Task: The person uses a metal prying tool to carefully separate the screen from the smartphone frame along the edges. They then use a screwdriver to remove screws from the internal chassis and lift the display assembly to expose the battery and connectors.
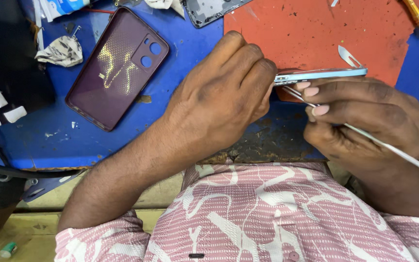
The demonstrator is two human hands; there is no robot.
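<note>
Head view, looking down at a blue work mat (195,43) with a worn red rubber pad (316,34) laid over its far right part. The thin light-blue phone (323,73) stands on its edge at the near edge of the red pad, its long axis running left to right across the person's front, just beyond both hands.

The left hand (224,97) is curled into a loose fist, its fingertips pinching the phone's left end and steadying it. The right hand (364,119) is closed around a slim white-handled metal pry tool (389,145), fingers pressed together along the shaft. The tool slants from the lower right up to the left, and its tip reaches the underside of the phone near the left end, close to the left hand's fingertips; whether it has entered a seam cannot be told. Both hands touch or nearly touch the phone, the left on its end, the right beneath its middle.

Toward the far left corner of the mat lies a dark maroon phone back cover (117,68), flat and well apart from the hands. A crumpled grey rag (61,51) lies left of it. A small metal blade (349,56) rests on the red pad just beyond the phone.
</note>
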